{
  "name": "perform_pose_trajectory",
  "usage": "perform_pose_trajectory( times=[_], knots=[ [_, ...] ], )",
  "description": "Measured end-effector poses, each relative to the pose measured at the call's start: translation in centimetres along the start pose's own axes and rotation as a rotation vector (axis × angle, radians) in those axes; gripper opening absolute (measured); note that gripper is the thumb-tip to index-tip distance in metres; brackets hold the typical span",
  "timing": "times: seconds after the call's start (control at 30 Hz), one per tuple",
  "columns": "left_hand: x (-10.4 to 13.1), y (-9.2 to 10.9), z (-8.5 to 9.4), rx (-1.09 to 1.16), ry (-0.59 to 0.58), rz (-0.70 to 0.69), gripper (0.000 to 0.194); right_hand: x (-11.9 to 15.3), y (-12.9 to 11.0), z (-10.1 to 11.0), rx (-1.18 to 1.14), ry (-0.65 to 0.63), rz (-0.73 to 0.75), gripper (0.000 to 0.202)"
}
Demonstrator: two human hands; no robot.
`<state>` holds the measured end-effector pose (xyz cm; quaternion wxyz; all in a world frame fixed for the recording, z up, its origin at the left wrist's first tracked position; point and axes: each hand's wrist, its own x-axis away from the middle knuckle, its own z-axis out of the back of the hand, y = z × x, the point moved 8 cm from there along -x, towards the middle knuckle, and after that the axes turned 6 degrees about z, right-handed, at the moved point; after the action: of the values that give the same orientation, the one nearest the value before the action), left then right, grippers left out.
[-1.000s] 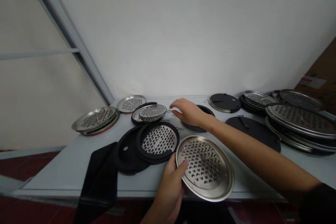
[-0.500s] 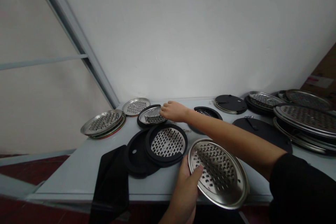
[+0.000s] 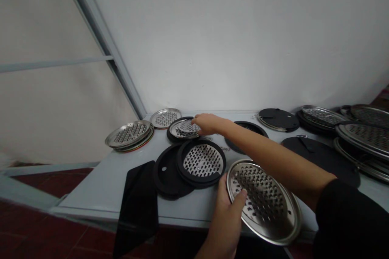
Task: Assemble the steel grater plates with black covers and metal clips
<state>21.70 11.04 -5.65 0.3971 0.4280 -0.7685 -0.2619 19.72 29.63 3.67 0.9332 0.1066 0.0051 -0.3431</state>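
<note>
Silver metal, round and punched with rows of holes: a perforated plate [image 3: 263, 200] is held tilted in the left hand [image 3: 226, 216], above and partly beyond the front edge of a pale grey desk [image 3: 88, 194]. The left thumb presses on the plate's face near its left rim, with the other fingers tucked underneath, so the plate is pinched at that one side. A second rim shows along its right edge.

The right hand [image 3: 209, 124] reaches across to the back of the desk, its fingers bent down at the right edge of a black-rimmed plate [image 3: 182, 128]. The hand hides the contact, so I cannot tell whether they pinch it or only touch it.

Between the hands lies a perforated disc in a black ring [image 3: 203, 162], overlapping a plain black disc [image 3: 166, 172]. To the left is a stack of plates [image 3: 129, 134]; a dark flat slab [image 3: 139, 198] overhangs the front edge.

With its grip on one side only, the silver plate could swing down or slip towards the floor. The right forearm, crossing just above it, might knock it if lowered.
</note>
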Motion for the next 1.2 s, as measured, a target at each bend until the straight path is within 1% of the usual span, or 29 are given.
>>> perform_pose_trajectory(
  times=[0.1,0.2,0.37,0.47,0.57,0.7,0.77,0.8,0.87,0.97,1.07,1.2],
  knots=[
    [-0.1,-0.3,0.6,-0.029,0.039,-0.028,0.058,-0.1,-0.8,0.2,0.040,0.000,0.021,0.027],
    [-0.1,-0.4,0.6,-0.062,0.032,-0.023,0.058,-0.1,-1.5,0.4,0.074,0.012,0.052,0.022],
    [0.1,0.0,0.5,-0.071,0.028,-0.027,0.061,-0.5,-1.6,1.2,0.125,0.089,0.032,0.025],
    [0.1,0.0,0.4,-0.060,0.026,-0.033,0.062,-0.9,-1.0,1.4,0.128,0.116,-0.017,0.024],
    [0.1,0.1,0.4,-0.061,0.021,-0.044,0.059,-0.8,0.4,1.8,0.108,0.134,-0.090,0.023],
    [0.0,0.1,0.5,-0.104,0.016,-0.053,0.055,0.7,2.7,2.4,0.084,0.175,-0.193,0.029],
    [-0.3,-0.1,0.4,-0.122,0.005,-0.044,0.055,1.3,3.0,2.1,0.069,0.165,-0.187,0.028],
    [-0.4,-0.2,0.4,-0.126,0.003,-0.040,0.056,1.6,2.9,1.7,0.059,0.151,-0.167,0.028],
    [-0.6,-0.3,0.3,-0.128,-0.007,-0.034,0.056,1.7,2.3,0.7,0.041,0.119,-0.119,0.035],
    [-0.4,-0.2,0.0,-0.125,-0.034,-0.031,0.053,1.1,1.1,-0.5,0.037,0.093,-0.066,0.042],
    [-0.1,-0.1,-0.1,-0.113,-0.041,-0.039,0.054,0.0,-0.1,-0.9,0.060,0.080,-0.021,0.033],
    [-0.1,-0.3,0.2,-0.103,-0.033,-0.028,0.056,-1.0,-1.3,-0.6,0.106,0.067,0.011,0.023]
  ],
)
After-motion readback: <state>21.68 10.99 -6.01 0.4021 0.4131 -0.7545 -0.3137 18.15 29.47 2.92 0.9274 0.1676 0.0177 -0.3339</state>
